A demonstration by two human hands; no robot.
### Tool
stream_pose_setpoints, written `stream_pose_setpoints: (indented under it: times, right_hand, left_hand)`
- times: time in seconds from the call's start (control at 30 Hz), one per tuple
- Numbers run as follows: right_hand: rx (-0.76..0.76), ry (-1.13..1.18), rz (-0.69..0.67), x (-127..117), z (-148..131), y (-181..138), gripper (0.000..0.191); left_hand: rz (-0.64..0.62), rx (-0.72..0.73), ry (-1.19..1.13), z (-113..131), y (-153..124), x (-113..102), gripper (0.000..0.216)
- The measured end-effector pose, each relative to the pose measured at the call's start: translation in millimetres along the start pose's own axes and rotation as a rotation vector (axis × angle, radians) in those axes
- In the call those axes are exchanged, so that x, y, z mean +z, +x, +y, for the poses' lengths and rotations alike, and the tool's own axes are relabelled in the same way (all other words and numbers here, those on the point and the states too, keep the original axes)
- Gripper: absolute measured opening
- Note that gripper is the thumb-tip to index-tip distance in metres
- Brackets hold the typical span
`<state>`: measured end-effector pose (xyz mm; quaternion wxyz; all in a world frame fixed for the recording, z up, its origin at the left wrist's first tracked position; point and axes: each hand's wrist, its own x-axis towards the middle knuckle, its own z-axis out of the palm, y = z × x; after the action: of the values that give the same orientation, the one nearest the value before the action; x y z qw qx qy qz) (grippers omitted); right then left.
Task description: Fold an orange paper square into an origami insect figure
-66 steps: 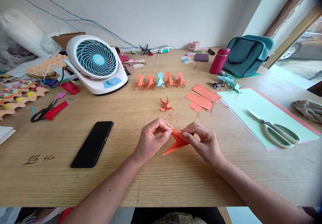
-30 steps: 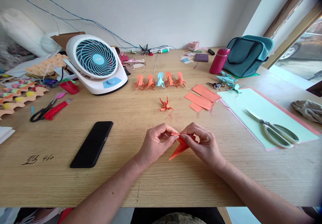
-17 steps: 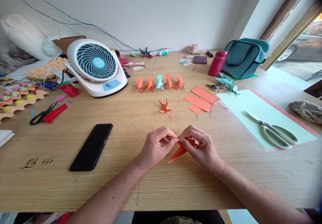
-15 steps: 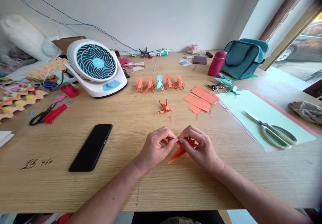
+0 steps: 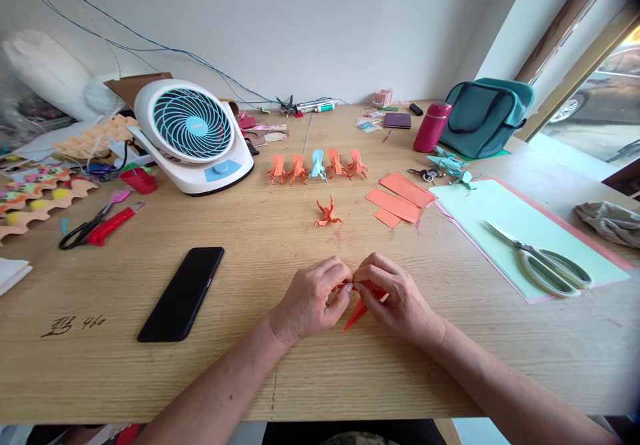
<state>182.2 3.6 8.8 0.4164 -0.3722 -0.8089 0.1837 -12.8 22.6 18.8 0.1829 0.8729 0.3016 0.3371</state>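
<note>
Between both hands is a folded piece of orange paper, with one pointed end showing below the fingers. My left hand pinches its left tip between thumb and fingers. My right hand is closed around the other part and hides much of it; the two hands nearly touch at the fingertips. Just beyond them stands an orange origami figure with thin legs. Farther back is a row of several paper figures, orange ones and one light blue figure. Orange paper strips lie to the right.
A black phone lies left of my hands. Scissors rest on pale green paper sheets at the right. Behind stand a white fan, a pink bottle and a teal bag. A red utility knife is far left.
Both hands have shifted slightly, and the left fingers have curled in more. The orange paper has turned a little, with less of it showing behind the right fingers.
</note>
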Motion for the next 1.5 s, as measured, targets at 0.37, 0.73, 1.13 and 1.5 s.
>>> stream_pose_setpoints:
  times: [0.37,0.73,1.13,1.5]
  right_hand:
    - [0.137,0.142,0.077,1,2,1,0.01]
    - [0.081,0.092,0.045,0,3,0,0.011]
    - [0.208,0.205,0.159,-7,5,4,0.017]
    - [0.25,0.25,0.167,-12,16,4,0.017]
  left_hand:
    - [0.097,-0.006,-0.03,-2,1,0,0.016]
    - [0.058,0.022,0.001,-3,2,2,0.016]
    - [0.172,-0.077,-0.054,-9,1,2,0.016]
    - [0.244,-0.176,-0.184,-13,3,3,0.015]
